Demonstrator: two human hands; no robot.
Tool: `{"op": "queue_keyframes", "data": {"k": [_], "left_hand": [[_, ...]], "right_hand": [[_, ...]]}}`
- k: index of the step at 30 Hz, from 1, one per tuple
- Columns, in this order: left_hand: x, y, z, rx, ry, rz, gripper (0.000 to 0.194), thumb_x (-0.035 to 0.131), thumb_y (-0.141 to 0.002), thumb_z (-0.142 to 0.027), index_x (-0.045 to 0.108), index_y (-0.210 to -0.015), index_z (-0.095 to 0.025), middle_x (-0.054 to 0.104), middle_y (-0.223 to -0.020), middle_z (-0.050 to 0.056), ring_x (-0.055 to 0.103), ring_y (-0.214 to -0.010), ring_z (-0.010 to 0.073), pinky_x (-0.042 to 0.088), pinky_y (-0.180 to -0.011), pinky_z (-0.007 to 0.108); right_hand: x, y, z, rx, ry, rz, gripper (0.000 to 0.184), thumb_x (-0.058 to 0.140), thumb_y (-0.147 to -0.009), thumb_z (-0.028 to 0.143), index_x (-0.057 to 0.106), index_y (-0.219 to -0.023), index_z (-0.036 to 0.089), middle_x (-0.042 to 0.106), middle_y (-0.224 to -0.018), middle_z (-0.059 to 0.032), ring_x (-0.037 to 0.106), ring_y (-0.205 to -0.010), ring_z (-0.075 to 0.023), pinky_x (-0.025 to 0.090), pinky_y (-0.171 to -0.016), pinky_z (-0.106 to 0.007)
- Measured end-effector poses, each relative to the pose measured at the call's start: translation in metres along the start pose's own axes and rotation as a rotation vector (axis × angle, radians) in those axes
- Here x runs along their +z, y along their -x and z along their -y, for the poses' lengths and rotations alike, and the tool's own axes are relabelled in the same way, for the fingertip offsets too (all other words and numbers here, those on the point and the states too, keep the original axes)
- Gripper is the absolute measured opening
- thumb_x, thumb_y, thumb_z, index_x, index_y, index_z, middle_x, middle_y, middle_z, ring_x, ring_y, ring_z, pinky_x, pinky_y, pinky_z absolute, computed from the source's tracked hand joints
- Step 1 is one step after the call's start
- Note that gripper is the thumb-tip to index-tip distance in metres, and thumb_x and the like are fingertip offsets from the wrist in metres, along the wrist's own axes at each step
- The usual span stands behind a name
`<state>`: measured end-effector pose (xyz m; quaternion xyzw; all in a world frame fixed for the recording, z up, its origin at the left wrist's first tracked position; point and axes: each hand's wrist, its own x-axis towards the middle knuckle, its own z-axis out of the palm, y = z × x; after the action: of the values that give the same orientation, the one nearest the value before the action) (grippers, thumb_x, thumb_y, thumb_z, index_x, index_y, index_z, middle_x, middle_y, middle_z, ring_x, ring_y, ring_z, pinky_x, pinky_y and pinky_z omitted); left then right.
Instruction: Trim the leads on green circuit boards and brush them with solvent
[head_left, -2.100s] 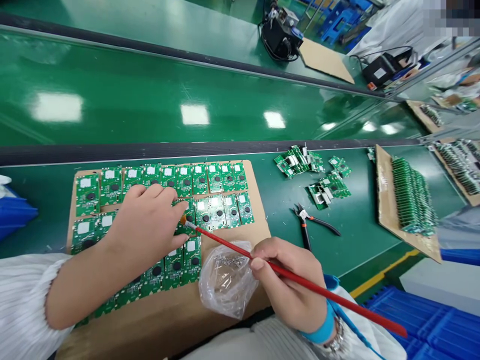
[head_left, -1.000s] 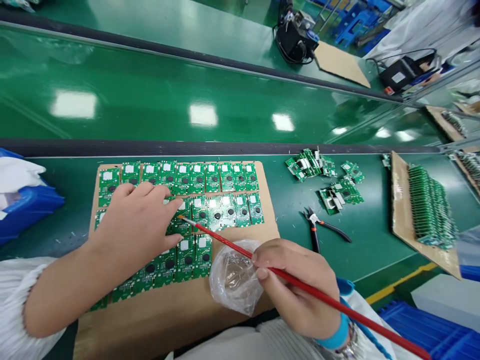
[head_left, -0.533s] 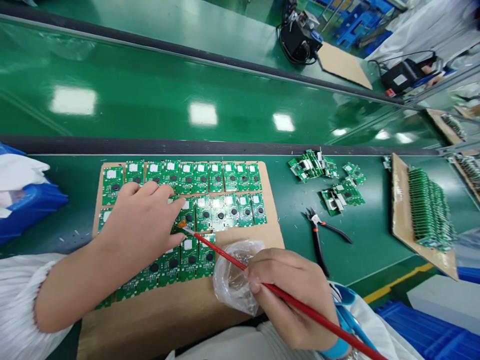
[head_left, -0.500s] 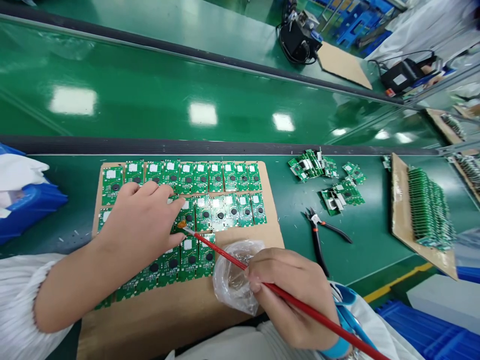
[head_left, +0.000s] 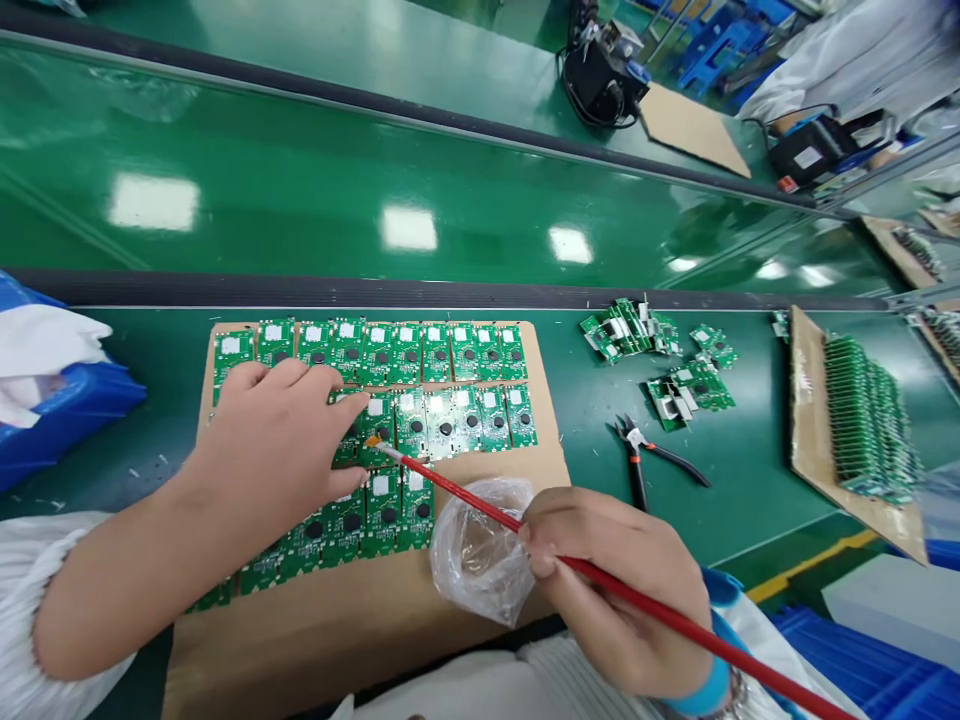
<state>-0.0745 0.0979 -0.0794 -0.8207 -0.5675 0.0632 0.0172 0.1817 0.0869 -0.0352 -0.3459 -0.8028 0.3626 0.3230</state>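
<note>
Rows of green circuit boards [head_left: 416, 510], with white squares and round black spots, lie on a cardboard sheet [head_left: 480, 468]. My left hand [head_left: 277, 440] is over the left part of the rows, thumb and forefinger apart; it hides several boards, and its other fingertips cannot be seen. Pinched in my right hand [head_left: 622, 590] is a thin red-handled paintbrush [head_left: 459, 490]. Its orange-brown tip is at a middle-row board [head_left: 380, 412], between my left thumb and forefinger. A clear plastic bag [head_left: 480, 590], opened like a cup, sits under the brush handle.
Right of the cardboard are side cutters [head_left: 637, 440] and loose boards [head_left: 630, 330]. Farther right, boards [head_left: 870, 415] stand packed on another cardboard piece [head_left: 806, 400]. A blue bin [head_left: 82, 415] with white cloth or paper is at left. A raised black edge [head_left: 450, 295] runs behind.
My right hand has shifted to the right, and the brush tip has moved slightly up and right on the boards. My left hand stays nearly in place. The whole view has shifted a little.
</note>
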Motion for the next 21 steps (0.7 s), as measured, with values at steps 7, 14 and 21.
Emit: {"op": "queue_keyframes", "data": {"k": [7,14,21], "left_hand": [[0.0,0.009,0.01,-0.054,-0.016,0.025,0.038,0.065,-0.067,-0.042,0.068,-0.1,-0.023,0.065,-0.098,0.011,0.057,-0.086,0.033,0.033,-0.067,0.041],[0.004,0.008,0.009,-0.051,-0.005,0.018,0.032,0.06,-0.072,-0.041,0.071,-0.095,-0.022,0.067,-0.099,0.012,0.057,-0.084,0.0324,0.033,-0.065,0.041],[0.007,0.009,0.009,-0.047,-0.008,0.007,0.035,0.061,-0.071,-0.04,0.07,-0.099,-0.021,0.067,-0.102,0.013,0.057,-0.086,0.0334,0.034,-0.068,0.043]], "right_hand": [[0.017,-0.015,0.001,-0.02,-0.043,0.006,0.017,0.051,-0.075,0.002,0.059,-0.079,0.016,0.064,-0.072,-0.0033,0.062,-0.067,-0.0102,0.053,-0.061,-0.018],[0.029,-0.014,-0.001,-0.048,0.018,0.06,0.015,0.049,-0.08,0.009,0.061,-0.084,0.017,0.066,-0.076,-0.0054,0.063,-0.069,-0.0132,0.054,-0.061,-0.024],[0.029,-0.012,0.004,-0.034,0.0,0.125,0.016,0.049,-0.078,0.005,0.061,-0.082,0.016,0.066,-0.076,-0.0043,0.062,-0.068,-0.0116,0.053,-0.063,-0.023]]}}
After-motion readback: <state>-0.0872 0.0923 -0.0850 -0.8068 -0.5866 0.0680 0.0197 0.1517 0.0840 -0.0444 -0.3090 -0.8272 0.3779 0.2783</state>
